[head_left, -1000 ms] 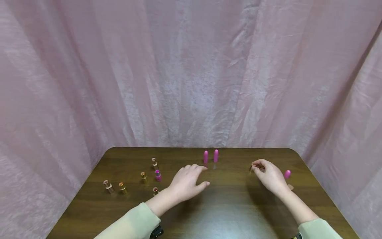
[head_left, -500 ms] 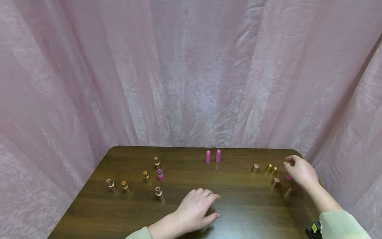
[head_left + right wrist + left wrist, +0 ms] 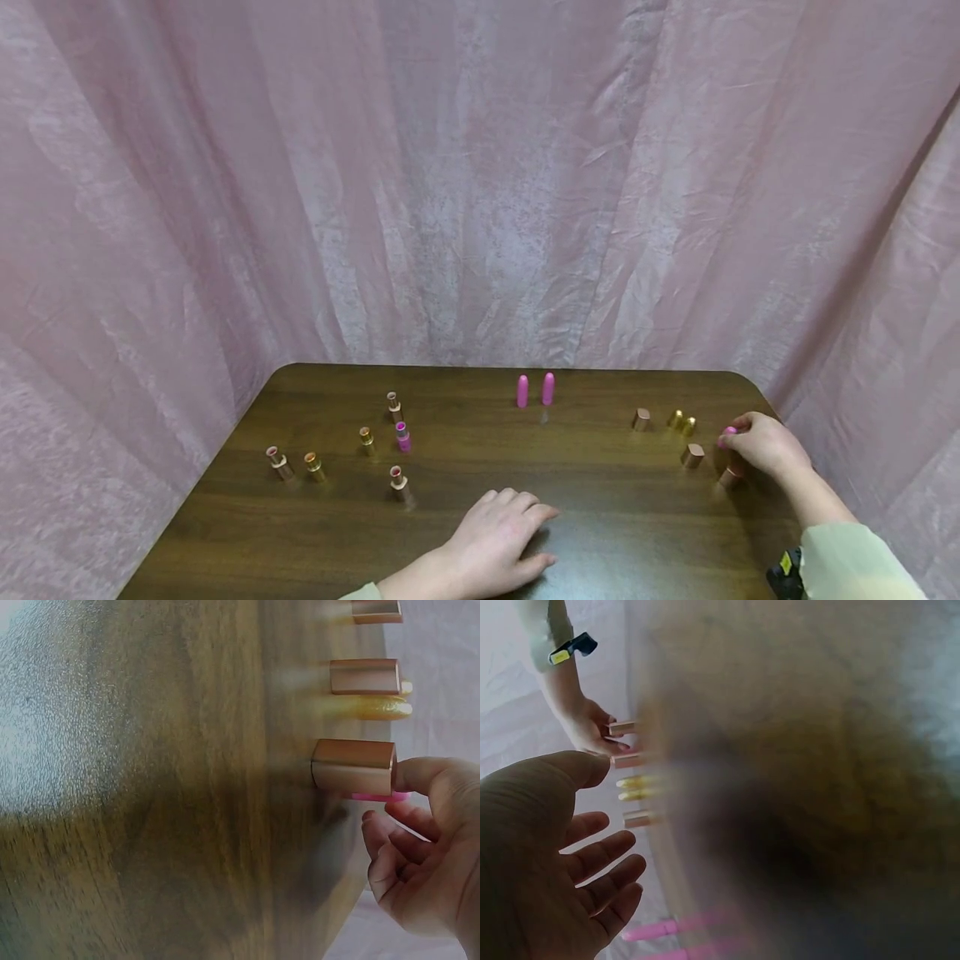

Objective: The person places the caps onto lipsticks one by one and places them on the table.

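My right hand (image 3: 767,444) is at the right side of the table, thumb and fingertips pinching a pink lipstick cap (image 3: 726,437). In the right wrist view a rose-gold cap (image 3: 354,766) stands in front and hides most of the pink one. Several other caps stand beside that hand: two gold caps (image 3: 682,423) and rose-gold caps (image 3: 693,456). My left hand (image 3: 498,542) hovers low over the table's front middle with relaxed, spread fingers, holding nothing; the left wrist view shows its fingers apart.
Uncapped lipstick tubes stand at the left: rose-gold ones (image 3: 400,484), gold ones (image 3: 314,467) and a magenta one (image 3: 403,438). Two closed pink lipsticks (image 3: 522,392) stand upright at the back middle. A pink curtain (image 3: 480,208) hangs behind the wooden table (image 3: 585,492).
My right hand has let go of a rose-gold cap, now standing on the table, and moved right to grip the pink cap. My left hand has come back toward the front edge.
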Demonstrator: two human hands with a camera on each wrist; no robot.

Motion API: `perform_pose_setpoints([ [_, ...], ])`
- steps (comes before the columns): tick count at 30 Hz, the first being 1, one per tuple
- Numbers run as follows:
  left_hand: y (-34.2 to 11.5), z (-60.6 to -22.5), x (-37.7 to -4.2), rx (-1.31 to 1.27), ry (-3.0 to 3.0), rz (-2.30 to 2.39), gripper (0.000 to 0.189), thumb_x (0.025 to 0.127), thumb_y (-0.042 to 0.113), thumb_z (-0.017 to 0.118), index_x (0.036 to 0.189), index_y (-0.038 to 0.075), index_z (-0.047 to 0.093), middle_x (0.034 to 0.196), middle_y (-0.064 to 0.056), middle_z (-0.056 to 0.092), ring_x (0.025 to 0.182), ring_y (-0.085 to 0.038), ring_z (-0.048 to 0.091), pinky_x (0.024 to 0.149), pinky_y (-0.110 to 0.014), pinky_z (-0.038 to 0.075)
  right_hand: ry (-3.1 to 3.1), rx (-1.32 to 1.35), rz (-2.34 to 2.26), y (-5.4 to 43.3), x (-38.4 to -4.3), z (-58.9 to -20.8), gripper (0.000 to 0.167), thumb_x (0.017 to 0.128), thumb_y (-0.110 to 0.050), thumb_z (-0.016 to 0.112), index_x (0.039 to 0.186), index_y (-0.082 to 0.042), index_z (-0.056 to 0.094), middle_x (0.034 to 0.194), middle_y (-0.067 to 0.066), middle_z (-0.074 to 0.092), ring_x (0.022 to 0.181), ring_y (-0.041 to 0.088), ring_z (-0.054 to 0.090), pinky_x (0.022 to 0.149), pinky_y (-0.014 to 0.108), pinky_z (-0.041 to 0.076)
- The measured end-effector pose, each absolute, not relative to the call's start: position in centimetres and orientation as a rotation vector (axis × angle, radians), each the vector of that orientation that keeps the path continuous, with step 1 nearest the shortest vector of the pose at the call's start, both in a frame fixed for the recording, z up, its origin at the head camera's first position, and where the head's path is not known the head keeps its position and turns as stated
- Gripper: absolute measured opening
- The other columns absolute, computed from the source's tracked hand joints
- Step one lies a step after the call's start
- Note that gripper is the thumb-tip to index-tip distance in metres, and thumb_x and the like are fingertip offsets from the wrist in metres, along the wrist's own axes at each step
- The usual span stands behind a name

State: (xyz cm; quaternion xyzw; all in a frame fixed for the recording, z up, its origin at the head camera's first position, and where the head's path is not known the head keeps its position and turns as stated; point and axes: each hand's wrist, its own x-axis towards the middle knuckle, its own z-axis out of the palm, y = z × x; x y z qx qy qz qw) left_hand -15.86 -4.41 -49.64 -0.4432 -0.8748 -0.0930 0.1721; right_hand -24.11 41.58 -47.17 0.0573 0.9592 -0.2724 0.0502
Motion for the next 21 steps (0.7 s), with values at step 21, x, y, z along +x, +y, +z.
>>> perform_pose_setpoints([
  [21, -6.3, -49.5, -16.0, -1.202, -2.57, -0.31, 0.049, 0.09, 0.049, 0.074, 0.13, 0.022, 0.066, 0.119, 0.01, 0.065, 0.105, -0.01, 0.06, 0.083, -0.028, 0.047, 3.225, 0.101, -1.108, 36.4, -24.0, -44.5, 0.034, 0.1, -0.031, 0.063, 0.117, -0.001, 0.069, 0.101, 0.014, 0.072, 0.084, 0.018, 0.062, 0.068, 0.031, 0.044],
])
